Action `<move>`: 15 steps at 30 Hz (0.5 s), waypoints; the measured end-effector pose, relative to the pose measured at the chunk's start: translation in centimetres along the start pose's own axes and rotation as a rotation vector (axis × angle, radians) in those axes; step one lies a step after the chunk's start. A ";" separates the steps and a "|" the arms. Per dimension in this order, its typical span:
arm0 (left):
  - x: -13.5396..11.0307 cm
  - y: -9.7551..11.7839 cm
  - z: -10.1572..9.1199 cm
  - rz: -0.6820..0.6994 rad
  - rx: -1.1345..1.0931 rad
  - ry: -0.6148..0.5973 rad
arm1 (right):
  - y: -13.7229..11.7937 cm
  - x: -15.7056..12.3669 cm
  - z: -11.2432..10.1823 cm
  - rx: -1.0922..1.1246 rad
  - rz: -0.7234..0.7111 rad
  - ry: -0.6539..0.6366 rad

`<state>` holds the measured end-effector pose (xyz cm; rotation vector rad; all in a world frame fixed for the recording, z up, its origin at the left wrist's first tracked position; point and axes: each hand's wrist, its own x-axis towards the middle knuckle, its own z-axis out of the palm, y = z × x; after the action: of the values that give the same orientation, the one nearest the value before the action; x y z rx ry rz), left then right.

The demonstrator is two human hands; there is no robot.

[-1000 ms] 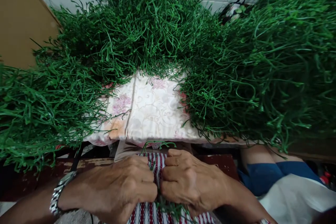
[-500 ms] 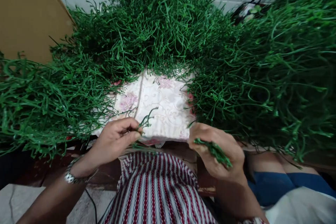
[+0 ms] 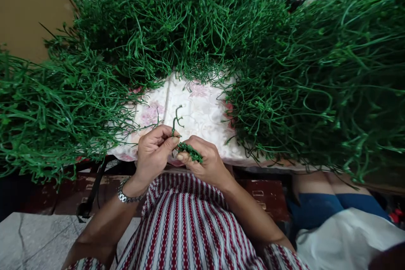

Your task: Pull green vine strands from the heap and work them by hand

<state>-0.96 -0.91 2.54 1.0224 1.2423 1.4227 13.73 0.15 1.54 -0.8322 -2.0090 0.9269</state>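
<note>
My left hand (image 3: 155,152) pinches a thin green branching stem (image 3: 177,119) between thumb and fingertips, its forked end pointing up. Close against it, my right hand (image 3: 207,161) is closed around a small bundle of green stems (image 3: 191,152), whose ends show between thumb and fingers. The fingertips of both hands nearly meet above the near edge of the floral tablecloth (image 3: 196,109). Whether the stem touches the bundle I cannot tell.
Large heaps of similar green stems lie at the left (image 3: 60,114), the back (image 3: 190,17) and the right (image 3: 300,80). A tan board (image 3: 28,12) stands at the back left. Another person's knees in blue cloth (image 3: 341,204) are at the right, beside white fabric (image 3: 351,240).
My right hand has swung left with its bundle and now meets my left hand. My left hand has shifted slightly right and up, still pinching the stem. The view has tilted a little.
</note>
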 end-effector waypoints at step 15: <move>5.8 2.8 1.1 0.271 -0.116 0.230 | -0.9 -2.2 1.6 -0.035 -0.112 0.101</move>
<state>-1.41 4.88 5.51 0.9967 1.1987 1.8428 13.27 -2.58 0.81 -0.7617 -1.9685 0.7735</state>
